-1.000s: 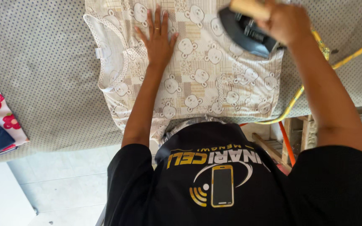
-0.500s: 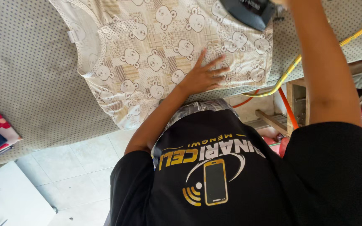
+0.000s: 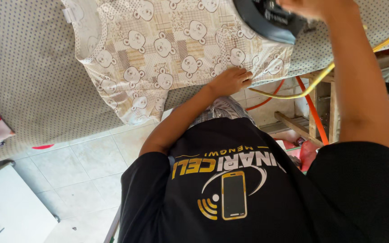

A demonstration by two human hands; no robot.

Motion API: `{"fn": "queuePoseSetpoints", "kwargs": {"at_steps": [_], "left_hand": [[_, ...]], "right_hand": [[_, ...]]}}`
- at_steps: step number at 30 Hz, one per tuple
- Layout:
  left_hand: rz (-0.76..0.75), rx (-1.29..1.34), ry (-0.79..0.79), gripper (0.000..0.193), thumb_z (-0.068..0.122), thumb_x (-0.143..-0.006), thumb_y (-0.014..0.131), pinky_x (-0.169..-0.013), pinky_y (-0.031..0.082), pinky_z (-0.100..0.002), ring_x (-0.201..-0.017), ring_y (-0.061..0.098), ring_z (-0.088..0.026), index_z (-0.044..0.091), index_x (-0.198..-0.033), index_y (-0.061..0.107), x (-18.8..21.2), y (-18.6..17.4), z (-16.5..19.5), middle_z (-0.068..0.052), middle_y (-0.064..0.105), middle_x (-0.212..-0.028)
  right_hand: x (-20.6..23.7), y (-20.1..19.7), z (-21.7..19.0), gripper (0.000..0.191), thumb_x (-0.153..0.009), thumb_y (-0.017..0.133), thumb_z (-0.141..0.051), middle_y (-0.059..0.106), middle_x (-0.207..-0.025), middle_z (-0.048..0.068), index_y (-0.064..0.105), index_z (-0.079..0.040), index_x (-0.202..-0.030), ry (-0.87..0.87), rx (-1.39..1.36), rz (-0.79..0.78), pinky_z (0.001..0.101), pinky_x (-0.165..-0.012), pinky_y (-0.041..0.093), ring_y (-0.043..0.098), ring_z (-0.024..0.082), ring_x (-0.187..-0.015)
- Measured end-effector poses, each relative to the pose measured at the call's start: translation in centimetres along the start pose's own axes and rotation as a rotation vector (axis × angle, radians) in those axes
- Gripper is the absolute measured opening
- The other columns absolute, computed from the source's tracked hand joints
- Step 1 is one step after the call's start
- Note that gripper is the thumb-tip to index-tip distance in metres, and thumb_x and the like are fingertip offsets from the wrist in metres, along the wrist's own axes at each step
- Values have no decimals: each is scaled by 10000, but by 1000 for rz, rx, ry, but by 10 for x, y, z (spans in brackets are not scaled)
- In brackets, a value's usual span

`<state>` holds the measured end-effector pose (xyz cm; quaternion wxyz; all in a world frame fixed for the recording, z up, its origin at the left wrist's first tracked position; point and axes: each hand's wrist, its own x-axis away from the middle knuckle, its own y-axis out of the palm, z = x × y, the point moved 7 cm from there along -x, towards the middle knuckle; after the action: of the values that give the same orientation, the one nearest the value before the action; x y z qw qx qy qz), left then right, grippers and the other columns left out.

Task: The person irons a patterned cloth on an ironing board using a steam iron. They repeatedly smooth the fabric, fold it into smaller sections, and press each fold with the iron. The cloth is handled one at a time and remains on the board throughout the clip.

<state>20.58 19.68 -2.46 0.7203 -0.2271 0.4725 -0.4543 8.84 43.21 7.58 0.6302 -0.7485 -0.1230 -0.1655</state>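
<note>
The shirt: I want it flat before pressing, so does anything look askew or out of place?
Yes. The shirt lies slanted on the board, its lower corner hanging off the edge. The left hand presses its hem; the right hand holds the iron.

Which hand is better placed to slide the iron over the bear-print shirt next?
Right, most likely: the right hand grips the dark iron above the shirt, while the left hand lies flat on its hem.

Cream shirt [image 3: 167,49], beige patchwork with bear faces. Board cover [image 3: 28,81] grey-beige, fine dark dots. Iron [image 3: 266,20] black, far right. Cord [image 3: 320,76] yellow; orange strips near it. Person's tee [image 3: 248,193] black, gold and white print. Floor tiles [image 3: 77,166] pale.
</note>
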Motion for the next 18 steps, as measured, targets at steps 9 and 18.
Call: {"fn": "queuePoseSetpoints", "kwargs": {"at_steps": [9,18], "left_hand": [[-62,250,-792,495,560,-1096,488,-1219,390,-519,-1351,590,-253,187,-1383,640,64,-98,-82,-38,664,-1373],[-365,-321,-1217,968,878,-946,347,-1250,-69,-677,-1611,-43,-299,318,-1715,166,155,-179,-103,-28,29,-1768]], "right_hand": [[35,29,23,328,-1039,616,-402,725,-828,123,708,-91,-989,155,72,177,432,-721,572,682,291,-736],[86,55,-19,376,-864,778,-529,741,-810,-4,711,-254,-1110,-276,270,-22,418,-656,564,714,236,-672]]}}
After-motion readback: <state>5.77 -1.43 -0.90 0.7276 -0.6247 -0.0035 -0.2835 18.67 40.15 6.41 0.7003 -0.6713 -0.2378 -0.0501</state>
